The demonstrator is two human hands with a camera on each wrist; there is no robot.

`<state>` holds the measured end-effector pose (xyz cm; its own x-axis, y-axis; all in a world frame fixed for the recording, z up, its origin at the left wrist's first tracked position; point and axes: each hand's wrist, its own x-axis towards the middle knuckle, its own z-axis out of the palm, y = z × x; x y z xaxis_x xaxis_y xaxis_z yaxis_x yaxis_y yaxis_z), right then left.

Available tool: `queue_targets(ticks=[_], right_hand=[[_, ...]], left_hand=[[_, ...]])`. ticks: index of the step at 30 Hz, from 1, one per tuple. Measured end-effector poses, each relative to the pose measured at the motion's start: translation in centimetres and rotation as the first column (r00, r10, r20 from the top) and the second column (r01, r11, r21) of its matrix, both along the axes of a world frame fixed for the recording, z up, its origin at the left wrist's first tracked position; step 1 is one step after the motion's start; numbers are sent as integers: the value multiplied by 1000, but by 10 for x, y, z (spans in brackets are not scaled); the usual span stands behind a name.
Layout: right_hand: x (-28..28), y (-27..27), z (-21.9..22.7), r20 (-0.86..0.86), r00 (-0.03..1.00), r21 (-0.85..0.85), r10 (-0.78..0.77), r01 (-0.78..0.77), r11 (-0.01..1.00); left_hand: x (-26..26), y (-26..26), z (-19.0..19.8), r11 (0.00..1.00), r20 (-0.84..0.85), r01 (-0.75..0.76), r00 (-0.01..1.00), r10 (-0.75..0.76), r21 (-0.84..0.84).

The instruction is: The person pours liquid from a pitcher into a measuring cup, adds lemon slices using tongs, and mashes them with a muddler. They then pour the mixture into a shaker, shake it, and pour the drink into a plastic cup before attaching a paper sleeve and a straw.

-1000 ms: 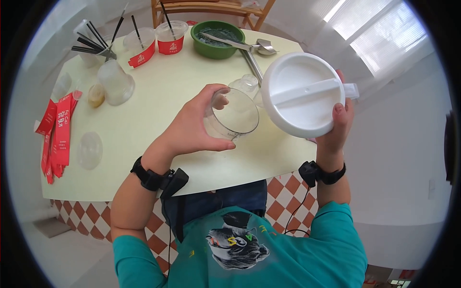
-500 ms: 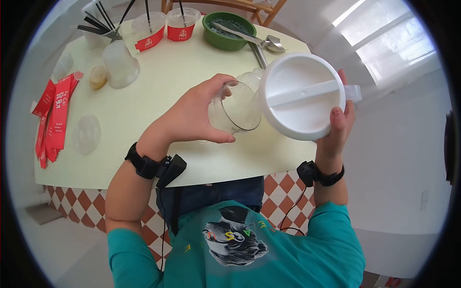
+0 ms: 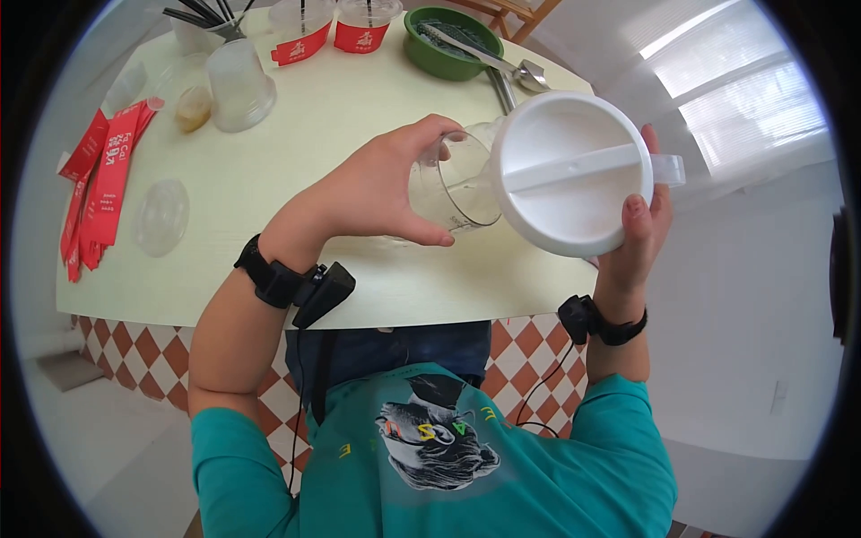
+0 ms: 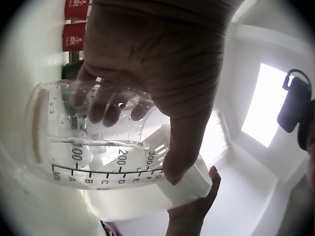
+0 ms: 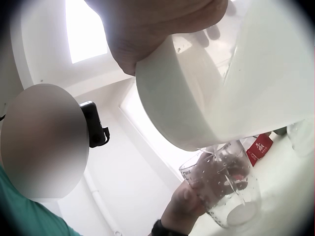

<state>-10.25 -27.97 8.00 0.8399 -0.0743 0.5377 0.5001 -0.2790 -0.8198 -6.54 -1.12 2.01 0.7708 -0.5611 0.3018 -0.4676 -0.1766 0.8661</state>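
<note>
The left hand point(image 3: 381, 184) has its grip curved around the side of a clear, smooth measuring cup point(image 3: 429, 190), held tilted with its mouth toward the pitcher point(image 5: 275, 73); the thumb is on one side and the fingers on the other. The cup's transparent wall carries a dark printed scale with numbers and letters, and is dotted with droplets; a thin clear stream of liquid point(image 4: 98, 142) runs inside it. Just beside the cup's mouth, on the person's right, the right hand point(image 3: 639, 229) holds the tipped pitcher at its handle side, its thumb against the rim of a round, glossy white plastic lid point(image 3: 574, 134) with a raised bar across it. A translucent handle point(image 3: 668, 169) juts out past the fingers. Beyond the cup, on the pale, smooth table point(image 3: 296, 300), stands a green plastic basin point(image 3: 448, 63) with something clear inside, a metal scoop point(image 3: 529, 75) lying across its rim. Beyond the cup and to its left are two clear plastic cups with red sleeves point(image 3: 363, 38) and black straws, and an upturned frosted cup point(image 3: 240, 90) next to a small round container point(image 3: 193, 108) of tan contents. Farther left of the measuring cup lie flat red paper sleeves point(image 3: 109, 184) with white lettering and a thin translucent disc point(image 3: 161, 217).
</note>
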Motion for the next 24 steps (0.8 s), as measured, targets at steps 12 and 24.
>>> queue_targets(ticks=[12,24], right_hand=[[3,5,5,-17,1000,3,12,-12,1000],[4,3,4,-19,999,-12,28,-28,1000]], left_hand=[[1,-1,1,1000,-11,-20,1000,20,10],[1,-2,3,1000,-26,-9,1000,10,15]])
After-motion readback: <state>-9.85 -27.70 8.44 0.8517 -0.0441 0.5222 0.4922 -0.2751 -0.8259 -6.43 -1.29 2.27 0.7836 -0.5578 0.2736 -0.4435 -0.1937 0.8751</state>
